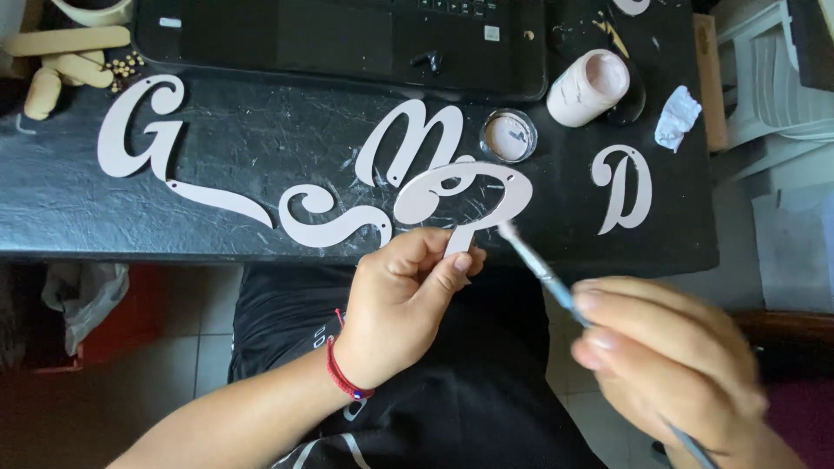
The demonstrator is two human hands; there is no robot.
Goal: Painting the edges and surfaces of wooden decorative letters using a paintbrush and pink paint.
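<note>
My left hand [404, 300] pinches the stem of a pale pink cut-out letter P [460, 195] and holds it up over the near edge of the black table [217, 148]. My right hand [669, 365], blurred, grips a thin blue-handled paintbrush [543, 271]. The brush's pale tip touches the right side of the letter's stem. A red cord bracelet sits on my left wrist.
Other pale cut-out letters lie on the table: a large swirled G [143, 126], an M [408, 139] and a D [625, 187]. A small round dish of pink paint [508, 136], a tipped paint jar [588, 87], a crumpled white tissue [678, 117] and a black laptop [347, 39] sit behind.
</note>
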